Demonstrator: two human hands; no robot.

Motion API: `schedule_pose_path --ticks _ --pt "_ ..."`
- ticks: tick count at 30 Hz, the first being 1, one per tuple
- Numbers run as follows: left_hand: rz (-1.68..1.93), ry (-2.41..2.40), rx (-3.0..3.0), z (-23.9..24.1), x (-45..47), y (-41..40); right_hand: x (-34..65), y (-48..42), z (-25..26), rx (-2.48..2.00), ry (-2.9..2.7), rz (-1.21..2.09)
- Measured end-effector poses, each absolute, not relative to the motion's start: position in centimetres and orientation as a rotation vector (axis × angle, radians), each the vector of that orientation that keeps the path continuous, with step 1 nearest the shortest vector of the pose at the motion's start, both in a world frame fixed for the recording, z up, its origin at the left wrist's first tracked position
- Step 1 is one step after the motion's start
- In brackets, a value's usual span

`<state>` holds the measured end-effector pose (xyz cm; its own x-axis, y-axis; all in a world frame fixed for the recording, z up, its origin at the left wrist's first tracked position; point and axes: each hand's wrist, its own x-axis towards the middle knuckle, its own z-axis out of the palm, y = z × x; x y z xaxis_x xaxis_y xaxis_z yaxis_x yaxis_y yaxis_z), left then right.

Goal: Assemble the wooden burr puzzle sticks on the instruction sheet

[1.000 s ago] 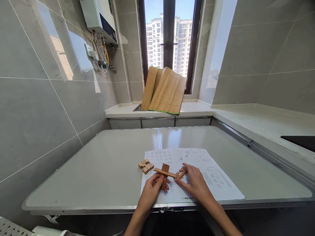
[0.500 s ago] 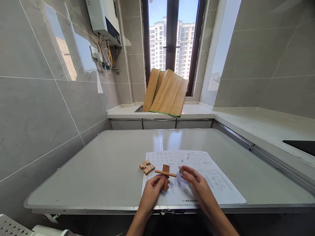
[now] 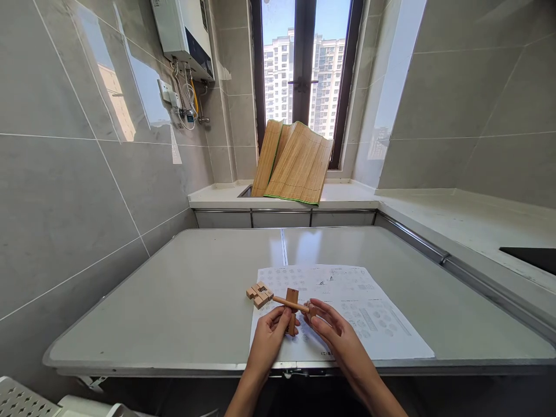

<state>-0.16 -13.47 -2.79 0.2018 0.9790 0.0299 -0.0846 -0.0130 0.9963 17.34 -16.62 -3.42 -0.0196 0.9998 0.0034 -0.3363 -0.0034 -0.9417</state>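
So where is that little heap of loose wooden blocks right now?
The loose wooden blocks lie on the table, just off the printed sheet's left edge, beyond the left hand.

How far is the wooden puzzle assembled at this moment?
Done: two pieces form a cross, one upright, one laid across it. In hand: the left hand holds the cross by its lower end, and the right hand brings a small piece to the crossbar's right tip. Left: a cluster of loose blocks lies on the table beside the instruction sheet.
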Motion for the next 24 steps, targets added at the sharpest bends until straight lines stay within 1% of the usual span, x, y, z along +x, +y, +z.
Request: schedule_pose_path --ticks 7,14,18,24 --pt "1.065 0.957 1.296 -3.1 0.4 -13.7 17.3 -17.4 -2.3 -0.978 -1.06 1.342" --pt "1.078 1.009 1.35 -3.8 0.5 -13.8 17.2 -17.5 -2.4 -1.026 -1.01 1.316" --pt "1.082 1.042 1.403 -3.3 0.4 -14.0 17.2 -17.5 -2.5 -1.035 -0.989 1.326" --pt "0.978 1.046 1.552 -2.3 0.4 -14.9 16.4 -17.4 -2.9 -1.006 -1.013 1.321"
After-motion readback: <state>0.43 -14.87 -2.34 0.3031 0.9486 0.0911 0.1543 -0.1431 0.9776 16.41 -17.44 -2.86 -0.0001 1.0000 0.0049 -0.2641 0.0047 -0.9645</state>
